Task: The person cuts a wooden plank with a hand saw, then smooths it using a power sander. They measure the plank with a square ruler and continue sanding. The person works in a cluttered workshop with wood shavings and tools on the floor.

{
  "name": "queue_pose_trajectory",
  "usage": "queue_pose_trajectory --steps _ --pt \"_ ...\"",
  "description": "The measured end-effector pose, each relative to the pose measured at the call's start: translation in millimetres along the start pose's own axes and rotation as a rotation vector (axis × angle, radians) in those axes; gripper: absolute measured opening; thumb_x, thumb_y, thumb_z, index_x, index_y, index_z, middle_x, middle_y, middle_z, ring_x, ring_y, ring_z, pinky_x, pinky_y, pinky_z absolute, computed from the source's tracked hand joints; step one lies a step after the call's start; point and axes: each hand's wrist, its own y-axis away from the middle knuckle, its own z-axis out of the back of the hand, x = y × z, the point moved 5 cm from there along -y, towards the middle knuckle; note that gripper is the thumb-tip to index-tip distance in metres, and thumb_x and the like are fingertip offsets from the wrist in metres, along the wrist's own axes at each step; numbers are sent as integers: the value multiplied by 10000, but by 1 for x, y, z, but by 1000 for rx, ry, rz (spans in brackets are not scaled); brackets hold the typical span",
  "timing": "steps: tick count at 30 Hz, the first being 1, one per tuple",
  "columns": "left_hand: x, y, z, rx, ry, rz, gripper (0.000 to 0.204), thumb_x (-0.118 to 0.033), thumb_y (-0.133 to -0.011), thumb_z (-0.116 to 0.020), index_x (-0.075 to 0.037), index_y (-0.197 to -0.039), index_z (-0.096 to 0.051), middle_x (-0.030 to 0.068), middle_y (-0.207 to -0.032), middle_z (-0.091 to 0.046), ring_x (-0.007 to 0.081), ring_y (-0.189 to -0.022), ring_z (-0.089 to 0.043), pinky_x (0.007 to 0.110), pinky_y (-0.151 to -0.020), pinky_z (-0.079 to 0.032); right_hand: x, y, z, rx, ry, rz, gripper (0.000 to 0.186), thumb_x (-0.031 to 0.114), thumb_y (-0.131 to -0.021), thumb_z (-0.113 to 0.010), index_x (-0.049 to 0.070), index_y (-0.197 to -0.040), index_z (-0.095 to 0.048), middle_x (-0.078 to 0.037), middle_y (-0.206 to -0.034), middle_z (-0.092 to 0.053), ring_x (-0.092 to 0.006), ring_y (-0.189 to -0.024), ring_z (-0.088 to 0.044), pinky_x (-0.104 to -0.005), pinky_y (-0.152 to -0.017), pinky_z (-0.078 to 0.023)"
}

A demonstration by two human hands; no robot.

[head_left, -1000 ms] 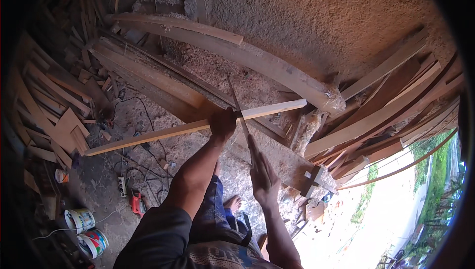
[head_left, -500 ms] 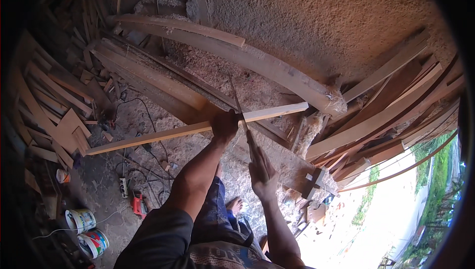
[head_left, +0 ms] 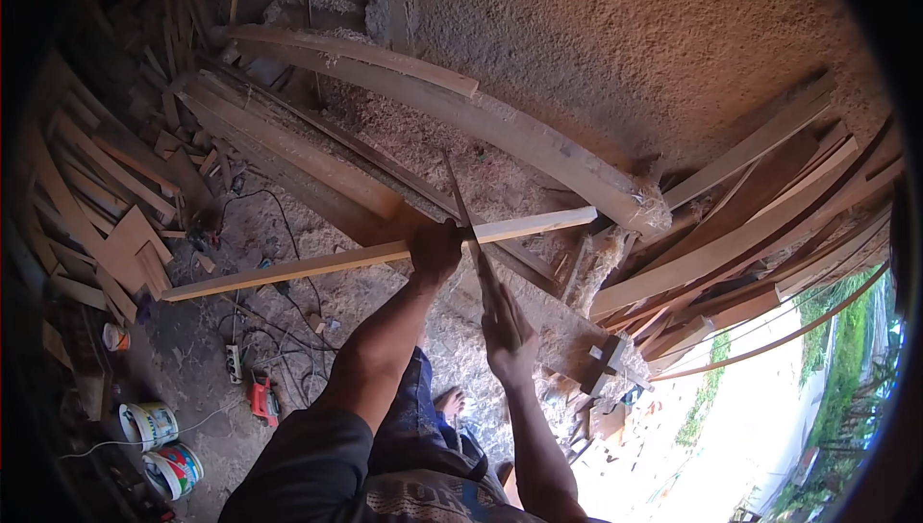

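A long pale wooden strip (head_left: 317, 268) lies slantwise over the workbench beam, its left end reaching past the bench over the floor. My left hand (head_left: 436, 252) is closed around the strip near its middle. Just right of those fingers, the thin blade of a handsaw (head_left: 459, 188) crosses the strip, its narrow tip pointing away from me. My right hand (head_left: 510, 338) grips the saw's handle on the near side of the strip. How deep the blade sits in the wood cannot be made out.
A thick curved-looking beam (head_left: 538, 143) runs along the rough wall behind. Boards (head_left: 711, 244) are stacked at the right, offcuts (head_left: 135, 244) piled at the left. On the floor are a red power tool (head_left: 262, 400), cables, a power strip (head_left: 234, 363) and paint buckets (head_left: 173, 468).
The whole view has shifted slightly. Both hands keep their grips, and the saw stays across the strip at about the same spot, with barely any visible movement.
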Motion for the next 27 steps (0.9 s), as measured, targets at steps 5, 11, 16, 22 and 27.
queue_pose_trajectory --steps 5,11,16,22,27 --pt "25 9 -5 -60 -76 -11 170 -212 -922 -575 -90 -815 -626 147 -723 -663 365 -677 -666 516 -663 -516 1 7 -20 59 19 35 566 106 -891 -677 135 -1432 -509 -194 -1385 -574 -402 -1147 -630 -418 -923 -561" --pt "16 10 15 -172 204 19 135 -192 -886 -622 -83 -805 -622 162 -675 -635 385 -667 -649 517 -617 -465 59 157 88 200 278 -92 515 27 -824 -696 3 -1325 -576 -209 -1241 -665 -375 -1051 -698 -428 -772 -605" --pt "-6 0 0 -48 50 14 184 -220 -924 -569 -61 -857 -630 140 -684 -636 392 -688 -652 550 -660 -495 -20 -35 -30 8 -21 -15 554 92 -889 -648 143 -1425 -518 -177 -1360 -596 -398 -1054 -667 -426 -832 -587" --pt "26 10 -1 -174 185 71 190 -237 -932 -597 -114 -788 -600 133 -682 -642 373 -694 -663 521 -621 -471 20 88 38 104 10 -55 555 89 -843 -734 50 -1369 -560 -234 -1314 -617 -404 -1119 -661 -426 -928 -571" --pt "10 7 19 -187 179 -2 220 -243 -936 -593 -97 -773 -584 134 -638 -611 376 -625 -637 511 -598 -456 39 141 70 283 232 -214 530 71 -854 -712 22 -1359 -558 -224 -1285 -636 -386 -1126 -665 -429 -905 -574"
